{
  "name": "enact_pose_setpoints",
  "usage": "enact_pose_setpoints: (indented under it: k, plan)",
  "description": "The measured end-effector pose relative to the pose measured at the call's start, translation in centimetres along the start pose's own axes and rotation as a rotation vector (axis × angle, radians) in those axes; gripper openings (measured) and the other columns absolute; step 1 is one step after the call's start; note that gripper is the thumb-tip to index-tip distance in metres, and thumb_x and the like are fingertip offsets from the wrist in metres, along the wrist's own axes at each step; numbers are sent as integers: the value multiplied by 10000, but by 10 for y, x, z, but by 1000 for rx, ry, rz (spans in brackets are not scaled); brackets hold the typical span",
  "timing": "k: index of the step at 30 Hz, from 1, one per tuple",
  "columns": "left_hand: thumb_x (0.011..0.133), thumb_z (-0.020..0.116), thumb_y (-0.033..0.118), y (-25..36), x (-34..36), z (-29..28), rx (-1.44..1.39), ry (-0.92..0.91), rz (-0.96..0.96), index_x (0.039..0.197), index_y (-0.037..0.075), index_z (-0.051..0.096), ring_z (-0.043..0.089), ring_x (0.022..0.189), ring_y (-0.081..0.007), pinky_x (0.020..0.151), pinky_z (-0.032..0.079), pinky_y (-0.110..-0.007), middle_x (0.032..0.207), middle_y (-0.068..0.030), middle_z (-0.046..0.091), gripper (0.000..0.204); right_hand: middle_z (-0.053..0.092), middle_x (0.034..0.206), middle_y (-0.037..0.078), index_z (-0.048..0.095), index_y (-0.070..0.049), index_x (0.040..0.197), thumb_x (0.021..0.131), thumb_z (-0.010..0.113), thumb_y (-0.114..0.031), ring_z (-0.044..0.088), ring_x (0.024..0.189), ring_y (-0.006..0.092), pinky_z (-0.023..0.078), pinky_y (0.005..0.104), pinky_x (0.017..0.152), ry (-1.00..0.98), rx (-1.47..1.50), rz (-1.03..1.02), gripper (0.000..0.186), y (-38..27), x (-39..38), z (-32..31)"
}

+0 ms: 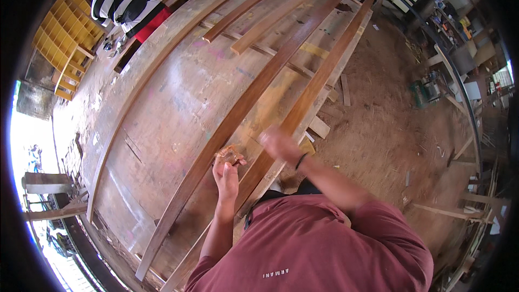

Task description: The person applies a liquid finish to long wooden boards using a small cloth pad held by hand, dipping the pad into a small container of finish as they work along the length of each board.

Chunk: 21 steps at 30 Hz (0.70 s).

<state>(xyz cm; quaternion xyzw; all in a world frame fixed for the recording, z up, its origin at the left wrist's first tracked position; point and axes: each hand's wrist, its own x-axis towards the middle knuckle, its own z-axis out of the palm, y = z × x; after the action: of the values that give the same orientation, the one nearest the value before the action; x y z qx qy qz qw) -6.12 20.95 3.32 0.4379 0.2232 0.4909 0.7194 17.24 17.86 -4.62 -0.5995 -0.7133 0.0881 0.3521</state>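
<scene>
My left hand (227, 177) is closed around a small, clear container (231, 156) with orange-brown stain in it, held above the table beside a long, reddish-brown wooden strip (254, 94). Over the strip nearest the table's right edge (319, 84) is my right hand (278, 143), smeared by motion. Its fingers seem curled, but whether they hold anything is hidden. A dark band circles that wrist. Both strips run lengthwise along the table and look glossy brown.
The large, paint-marked wooden table (178, 92) bears several more strips, such as a shorter one (275, 19), laid over crosspieces (265, 50). A person in a striped top (127, 5) bends at the far left near yellow shelving (70, 32). Wood offcuts (319, 127) lie along the right side.
</scene>
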Motion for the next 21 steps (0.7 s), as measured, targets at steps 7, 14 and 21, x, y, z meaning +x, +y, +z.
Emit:
enact_pose_setpoints:
  k: [7, 14, 21]
  plan:
    - [1011, 677, 375, -27, -8, 25, 37, 159, -34, 1342, -24, 557, 657, 957, -225, 893, 537, -404, 1105, -143, 683, 532, 597, 977, 138, 609, -77, 994, 1010, 519, -187, 589, 962, 299, 524, 406, 844, -143, -40, 392, 143, 74, 4, -53]
    - [1015, 666, 354, -80, 12, 92, -11, 218, -67, 1365, -34, 535, 656, 965, -245, 903, 528, -410, 1119, -169, 680, 538, 534, 882, 101, 577, -107, 887, 954, 563, -141, 557, 872, 289, 474, 417, 797, -134, 611, 17, 76, 80, -23, -8]
    - [1022, 652, 365, -128, 25, 166, 75, 288, -53, 1398, -67, 507, 659, 965, -250, 894, 532, -407, 1123, -190, 682, 591, 565, 893, 135, 574, -77, 928, 1018, 590, -215, 604, 884, 320, 512, 475, 761, 100, -249, 237, 165, 267, 40, -152]
